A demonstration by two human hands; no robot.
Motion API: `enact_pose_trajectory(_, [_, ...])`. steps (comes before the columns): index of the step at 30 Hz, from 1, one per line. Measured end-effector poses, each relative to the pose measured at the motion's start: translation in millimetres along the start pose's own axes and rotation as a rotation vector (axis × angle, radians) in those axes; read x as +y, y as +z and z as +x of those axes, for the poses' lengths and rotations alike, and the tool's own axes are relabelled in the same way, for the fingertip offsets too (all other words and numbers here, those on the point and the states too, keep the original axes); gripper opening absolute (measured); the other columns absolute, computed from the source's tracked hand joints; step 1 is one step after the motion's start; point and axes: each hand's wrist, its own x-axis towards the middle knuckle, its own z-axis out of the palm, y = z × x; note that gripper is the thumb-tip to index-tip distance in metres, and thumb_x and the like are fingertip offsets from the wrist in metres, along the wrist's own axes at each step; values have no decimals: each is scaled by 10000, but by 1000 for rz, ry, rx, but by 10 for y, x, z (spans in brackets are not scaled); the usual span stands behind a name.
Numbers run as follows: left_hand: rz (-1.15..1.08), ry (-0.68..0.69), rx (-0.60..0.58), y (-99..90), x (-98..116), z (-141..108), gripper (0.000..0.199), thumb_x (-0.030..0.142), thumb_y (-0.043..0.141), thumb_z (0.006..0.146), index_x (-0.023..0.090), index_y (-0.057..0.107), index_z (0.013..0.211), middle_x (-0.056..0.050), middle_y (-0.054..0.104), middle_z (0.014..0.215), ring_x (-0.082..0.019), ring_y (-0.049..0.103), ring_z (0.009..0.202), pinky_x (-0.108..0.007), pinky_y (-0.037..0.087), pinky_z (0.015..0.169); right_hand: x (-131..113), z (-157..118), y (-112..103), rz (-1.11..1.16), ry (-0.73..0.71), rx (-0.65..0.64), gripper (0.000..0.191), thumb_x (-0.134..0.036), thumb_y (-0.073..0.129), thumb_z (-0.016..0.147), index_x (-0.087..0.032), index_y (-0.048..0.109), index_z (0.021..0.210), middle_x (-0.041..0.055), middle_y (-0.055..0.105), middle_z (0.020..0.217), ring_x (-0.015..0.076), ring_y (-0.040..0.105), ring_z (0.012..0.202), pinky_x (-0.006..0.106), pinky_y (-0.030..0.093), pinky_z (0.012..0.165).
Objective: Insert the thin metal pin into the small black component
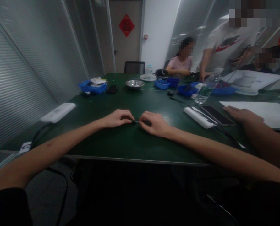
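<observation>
My left hand (119, 118) rests low over the green table (111, 141), thumb and fingers pinching a small dark piece (133, 121). Facing it, my right hand (154, 123) has its fingers curled round the end of a thin light shaft (137, 121). That shaft spans the narrow gap between my fingertips and meets the dark piece. Most of both things is hidden by my fingers, and their exact kind cannot be made out.
White power banks (59, 113) lie at left and right, with cables. Behind stand a metal bowl (134, 84), blue trays (92, 86) and a plastic bottle (207, 89). At right, a phone (217, 115) lies near another person's hand (244, 115). Other people are at the far side.
</observation>
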Motion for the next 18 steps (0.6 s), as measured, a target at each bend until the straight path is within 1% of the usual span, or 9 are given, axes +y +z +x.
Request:
enact_pose_trajectory(7, [-31,12,-51,28,24,0,237,310,607,1029,180,737,1177,-86,679,1096,-198,636,992,-307,474,874,13,-3,16,-21,-25,-52,145,-300,553,1018,-194,630,1080,64,651,1023,161,589,794,271,420,687])
enact_pose_trajectory(14, [-22,10,-24,49,35,-15,262,345,637,1009,182,733,1191,-85,669,1069,-192,623,925,-285,464,777,40,4,34,-2,-43,-53,134,-290,556,1024,-195,624,1091,70,647,1041,173,595,818,284,426,694])
enact_pose_trajectory(18, [-28,20,-5,58,47,-12,267,346,633,1012,182,735,1196,-91,667,1083,-199,624,949,-302,470,818,45,5,28,27,-40,-58,140,-301,550,1034,-200,624,1096,72,646,1049,179,599,832,292,443,705])
